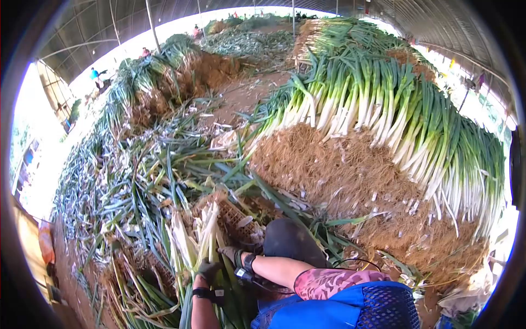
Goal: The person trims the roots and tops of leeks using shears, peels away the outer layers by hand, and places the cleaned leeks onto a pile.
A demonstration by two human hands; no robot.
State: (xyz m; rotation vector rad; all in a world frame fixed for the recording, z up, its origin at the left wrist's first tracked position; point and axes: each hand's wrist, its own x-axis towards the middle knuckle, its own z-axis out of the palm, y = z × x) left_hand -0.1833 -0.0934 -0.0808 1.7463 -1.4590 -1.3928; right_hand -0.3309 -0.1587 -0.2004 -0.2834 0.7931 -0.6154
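My left hand (208, 270), in a dark glove, is closed round the stalks of a bunch of leeks (204, 233) at the lower middle. The bunch's white ends point up and away, and its green leaves run down between my arms. Just right of it, my right hand (232, 254), also gloved, has its fingers curled against the right side of the bunch; what they grip, if anything, is too small to tell. A brown crate (241, 222) with an open lattice shows behind the bunch, partly hidden by leaves.
A large pile of leeks (350, 98) with matted roots (334, 164) rises at the right. Another heap (170, 77) stands at the upper left. Loose leaves (131, 181) cover the left ground. My knee (290, 241) is beside the crate. People are far off.
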